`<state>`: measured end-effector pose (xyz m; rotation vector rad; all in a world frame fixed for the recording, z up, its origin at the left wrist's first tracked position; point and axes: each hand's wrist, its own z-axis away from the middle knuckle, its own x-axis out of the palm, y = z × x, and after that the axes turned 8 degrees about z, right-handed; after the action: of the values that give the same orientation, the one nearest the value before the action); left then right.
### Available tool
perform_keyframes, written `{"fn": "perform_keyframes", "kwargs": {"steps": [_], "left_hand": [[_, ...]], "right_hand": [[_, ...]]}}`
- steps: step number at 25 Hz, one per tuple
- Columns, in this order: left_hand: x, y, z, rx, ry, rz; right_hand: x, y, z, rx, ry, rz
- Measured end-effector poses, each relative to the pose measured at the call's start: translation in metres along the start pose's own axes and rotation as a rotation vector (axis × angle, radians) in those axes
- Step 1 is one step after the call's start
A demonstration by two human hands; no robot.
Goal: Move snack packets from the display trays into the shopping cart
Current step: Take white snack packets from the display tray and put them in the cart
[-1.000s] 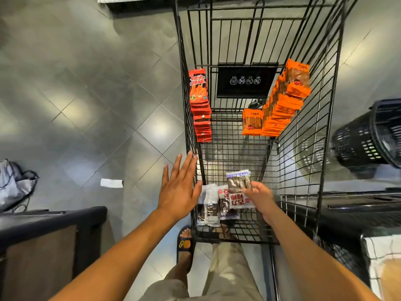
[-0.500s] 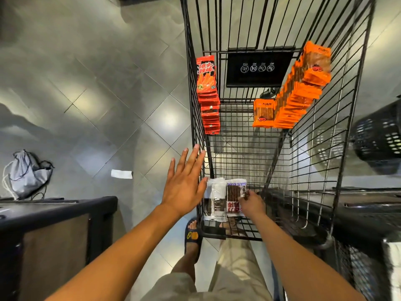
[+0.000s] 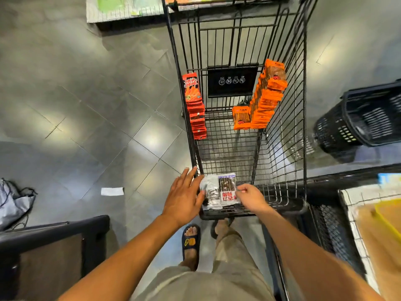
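In the near end of the shopping cart (image 3: 304, 109) two white snack packets (image 3: 226, 187) sit side by side, the right hand (image 3: 251, 197) pinching the right one with curled fingers, the left hand (image 3: 184, 198) straight-fingered beside the other, with one red stack (image 3: 195, 109) and one orange stack (image 3: 265, 96) farther in.

L hand (image 3: 184, 197) open, fingers spread; R hand (image 3: 249, 197) pinches packet (image 3: 226, 187).
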<state>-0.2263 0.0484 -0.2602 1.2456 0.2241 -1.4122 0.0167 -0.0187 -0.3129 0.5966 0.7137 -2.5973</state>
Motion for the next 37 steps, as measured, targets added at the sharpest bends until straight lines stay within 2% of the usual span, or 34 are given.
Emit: {"fn": "perform_keyframes", "kwargs": {"steps": [5, 10, 13, 18, 26, 29, 32, 34, 37], "left_hand": [[0.003, -0.010, 0.059, 0.141, -0.074, -0.050], [0.002, -0.005, 0.099, 0.344, -0.102, -0.091], [0.007, 0.014, 0.110, 0.437, -0.134, -0.100], [0.029, 0.086, 0.119, 0.683, -0.215, -0.154], [0.080, 0.274, 0.164, 1.207, -0.217, -0.097], [0.097, 0.333, 0.190, 1.323, -0.184, -0.053], [0.116, 0.374, 0.211, 1.378, -0.125, -0.044], [0.130, 0.391, 0.219, 1.373, -0.089, -0.109], [0.148, 0.402, 0.224, 1.305, -0.092, -0.205]], "right_hand": [[0.019, 0.000, 0.089, -0.191, 0.185, 0.026], [0.044, 0.032, 0.181, -0.241, 0.353, 0.033], [0.057, 0.060, 0.225, -0.166, 0.390, -0.022], [0.066, 0.119, 0.293, -0.076, 0.544, -0.115], [0.023, 0.216, 0.408, -0.039, 0.895, -0.254], [-0.002, 0.250, 0.449, -0.097, 1.047, -0.281], [-0.029, 0.289, 0.478, -0.058, 1.182, -0.239], [-0.051, 0.318, 0.486, 0.011, 1.152, -0.168], [-0.087, 0.360, 0.467, 0.146, 0.834, 0.165]]}}
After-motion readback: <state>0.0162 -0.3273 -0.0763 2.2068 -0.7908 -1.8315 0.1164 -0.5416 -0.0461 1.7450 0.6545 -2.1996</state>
